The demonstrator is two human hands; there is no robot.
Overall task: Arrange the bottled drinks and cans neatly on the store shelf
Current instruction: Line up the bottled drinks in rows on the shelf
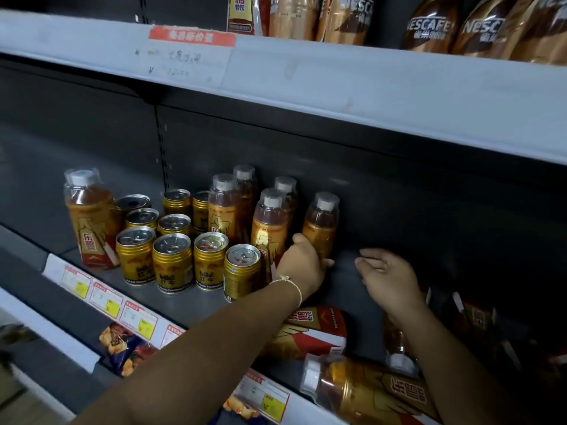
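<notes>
Our left hand [302,265] curls its fingers round the rightmost upright bottle [320,225] to line it up, while our right hand [388,277] hovers beside it, fingers loosely curled on nothing.

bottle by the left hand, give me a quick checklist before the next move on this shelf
1. Left hand grips the rightmost upright bottle at its base: ok.
2. That bottle stands upright: ok.
3. Right hand free, fingers loosely curled, holding nothing: ok.
4. Bare shelf floor to the right of that bottle: ok.
5. Every bottle standing: not ok, a bottle lying on its side at the front edge, another behind it.
6. Gold cans upright in rows: ok.
</notes>
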